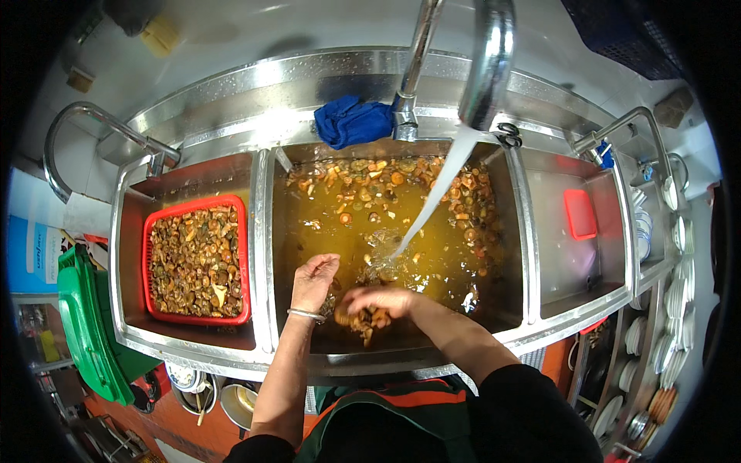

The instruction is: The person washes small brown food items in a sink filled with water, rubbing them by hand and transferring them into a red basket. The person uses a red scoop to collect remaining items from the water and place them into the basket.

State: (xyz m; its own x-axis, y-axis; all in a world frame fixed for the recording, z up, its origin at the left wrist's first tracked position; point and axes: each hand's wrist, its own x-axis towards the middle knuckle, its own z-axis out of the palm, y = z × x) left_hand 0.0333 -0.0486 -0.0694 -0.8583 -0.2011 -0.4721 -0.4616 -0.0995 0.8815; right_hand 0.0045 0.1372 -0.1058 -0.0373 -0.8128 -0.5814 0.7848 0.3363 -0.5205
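Note:
Cloudy yellow-brown water fills the middle steel sink basin (399,356), with many brown and orange mushrooms (397,178) floating along its back and right sides. My right hand (382,300), blurred, is over a clump of wet mushrooms (363,324) near the front wall. Whether its fingers grip the clump or only touch it is unclear. My left hand (315,282) hovers over the water to the left, fingers drawn together, a bracelet at the wrist. What lies inside those fingers is hidden. Water streams from the faucet (486,75) into the basin.
A red plastic basket (245,272) full of mushrooms sits in the left basin. The right basin holds a red plastic tray (580,214). A blue cloth (353,122) and black-handled scissors (509,136) lie on the back ledge. Left stands a green bin (92,324); plates (674,301) line the right shelves.

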